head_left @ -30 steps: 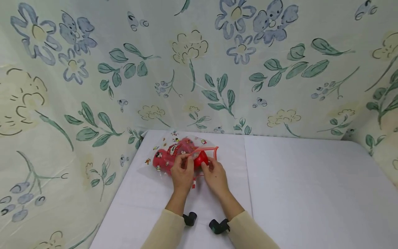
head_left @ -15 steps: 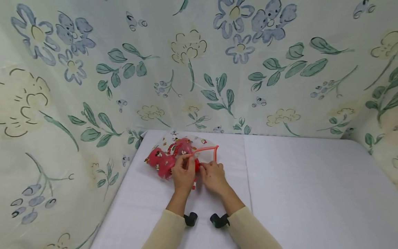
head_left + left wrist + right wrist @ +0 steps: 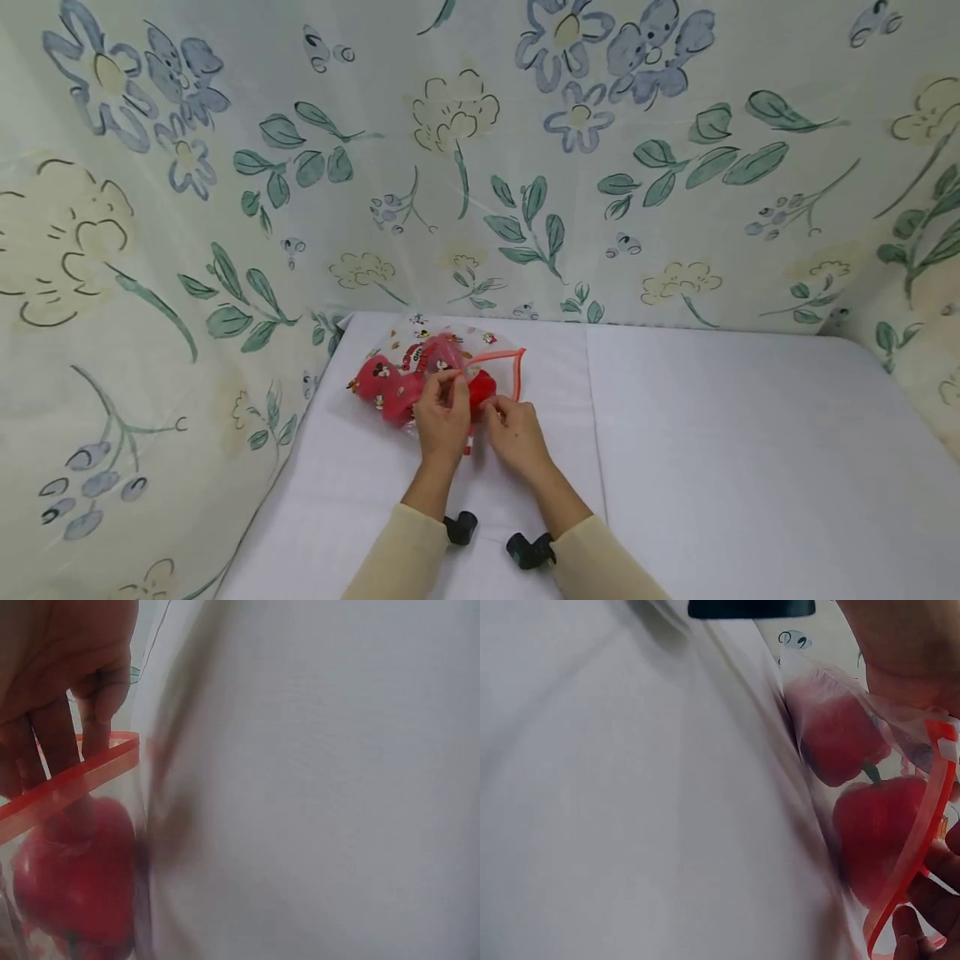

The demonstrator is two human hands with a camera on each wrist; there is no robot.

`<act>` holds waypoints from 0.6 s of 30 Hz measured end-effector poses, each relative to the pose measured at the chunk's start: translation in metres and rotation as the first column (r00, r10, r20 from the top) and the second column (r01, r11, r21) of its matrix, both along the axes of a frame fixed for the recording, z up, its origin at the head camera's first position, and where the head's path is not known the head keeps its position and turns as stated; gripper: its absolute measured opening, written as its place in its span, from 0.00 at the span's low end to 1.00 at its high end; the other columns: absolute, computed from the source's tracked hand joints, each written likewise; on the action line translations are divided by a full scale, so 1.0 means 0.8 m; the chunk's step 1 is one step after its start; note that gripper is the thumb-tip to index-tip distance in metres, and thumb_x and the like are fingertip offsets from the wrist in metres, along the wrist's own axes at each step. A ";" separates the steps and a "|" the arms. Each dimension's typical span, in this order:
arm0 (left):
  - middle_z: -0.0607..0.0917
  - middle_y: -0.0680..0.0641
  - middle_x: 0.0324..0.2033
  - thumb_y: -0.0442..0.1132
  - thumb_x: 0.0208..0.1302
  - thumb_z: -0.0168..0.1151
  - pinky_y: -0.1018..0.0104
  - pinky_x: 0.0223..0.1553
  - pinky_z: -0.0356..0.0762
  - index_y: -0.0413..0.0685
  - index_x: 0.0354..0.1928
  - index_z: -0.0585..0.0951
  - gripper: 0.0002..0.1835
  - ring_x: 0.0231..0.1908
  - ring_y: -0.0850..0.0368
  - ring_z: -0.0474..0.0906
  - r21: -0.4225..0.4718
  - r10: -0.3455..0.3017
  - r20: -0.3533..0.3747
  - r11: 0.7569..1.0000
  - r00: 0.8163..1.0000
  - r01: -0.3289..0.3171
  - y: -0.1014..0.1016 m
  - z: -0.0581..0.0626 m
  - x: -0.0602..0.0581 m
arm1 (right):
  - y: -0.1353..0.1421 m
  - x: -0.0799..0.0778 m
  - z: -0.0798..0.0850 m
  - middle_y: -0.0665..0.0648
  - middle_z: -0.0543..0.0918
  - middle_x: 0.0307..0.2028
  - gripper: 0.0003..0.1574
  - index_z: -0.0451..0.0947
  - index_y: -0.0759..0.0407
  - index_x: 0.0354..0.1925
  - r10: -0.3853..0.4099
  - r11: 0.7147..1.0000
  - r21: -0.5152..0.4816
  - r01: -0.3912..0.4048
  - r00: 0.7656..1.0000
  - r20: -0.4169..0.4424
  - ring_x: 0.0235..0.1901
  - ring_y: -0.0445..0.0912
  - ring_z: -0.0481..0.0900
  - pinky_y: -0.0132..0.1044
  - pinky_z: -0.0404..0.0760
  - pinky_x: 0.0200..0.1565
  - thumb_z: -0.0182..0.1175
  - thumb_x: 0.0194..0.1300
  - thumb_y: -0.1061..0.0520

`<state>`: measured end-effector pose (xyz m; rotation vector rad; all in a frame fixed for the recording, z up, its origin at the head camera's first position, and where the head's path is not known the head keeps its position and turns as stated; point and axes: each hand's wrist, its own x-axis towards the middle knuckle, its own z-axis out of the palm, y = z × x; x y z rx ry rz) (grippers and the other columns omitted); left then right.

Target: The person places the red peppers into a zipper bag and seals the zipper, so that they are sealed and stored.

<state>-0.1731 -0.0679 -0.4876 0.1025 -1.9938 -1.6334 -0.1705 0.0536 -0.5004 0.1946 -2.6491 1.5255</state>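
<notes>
A clear zip bag [image 3: 408, 346] with cartoon prints and an orange-red zip edge lies at the table's far left, holding several red items. In the head view, my left hand [image 3: 442, 412] pinches the bag's rim between thumb and fingers. My right hand [image 3: 517, 433] is at the bag's mouth, just beside a red bell pepper [image 3: 482, 389]. Through the clear film, the left wrist view shows fingers [image 3: 56, 739] reaching behind the rim toward the bell pepper. Two bell peppers with green stems appear in the right wrist view, the nearer one [image 3: 877, 825] next to the zip edge [image 3: 915, 840].
A white cloth covers the table [image 3: 720, 450], with a crease running down it right of the bag. Floral fabric [image 3: 450, 167] hangs behind and at both sides. Black wrist cameras [image 3: 529, 551] sit at both wrists.
One second ago my right hand held the red bell pepper at the bag's mouth. It then pushed it leftward inside and has since drawn slightly back. The left hand stays at the rim.
</notes>
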 end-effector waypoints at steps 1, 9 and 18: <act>0.91 0.46 0.38 0.38 0.69 0.63 0.65 0.42 0.85 0.48 0.46 0.84 0.07 0.39 0.56 0.83 -0.003 0.002 -0.002 1.000 1.000 -0.002 0.000 0.000 0.000 | -0.002 0.000 0.000 0.54 0.86 0.27 0.14 0.87 0.56 0.45 0.014 1.000 0.019 -0.014 1.000 -0.009 0.33 0.49 0.77 0.39 0.75 0.35 0.54 0.75 0.57; 0.90 0.45 0.38 0.38 0.69 0.64 0.71 0.40 0.80 0.48 0.44 0.85 0.06 0.37 0.59 0.81 -0.004 -0.030 -0.022 1.000 0.999 0.030 0.003 -0.004 0.000 | -0.001 -0.002 0.003 0.61 0.87 0.52 0.20 0.84 0.54 0.57 -0.008 0.996 0.093 0.006 1.000 0.027 0.57 0.60 0.73 0.59 0.70 0.53 0.52 0.76 0.51; 0.91 0.49 0.39 0.45 0.70 0.65 0.69 0.39 0.81 0.48 0.47 0.86 0.11 0.39 0.59 0.85 -0.106 -0.132 0.063 0.985 0.989 0.139 0.002 -0.006 0.000 | 0.025 0.010 0.002 0.52 0.85 0.32 0.12 0.86 0.53 0.43 -0.126 0.992 0.009 0.126 0.989 0.078 0.36 0.45 0.77 0.38 0.75 0.40 0.56 0.74 0.52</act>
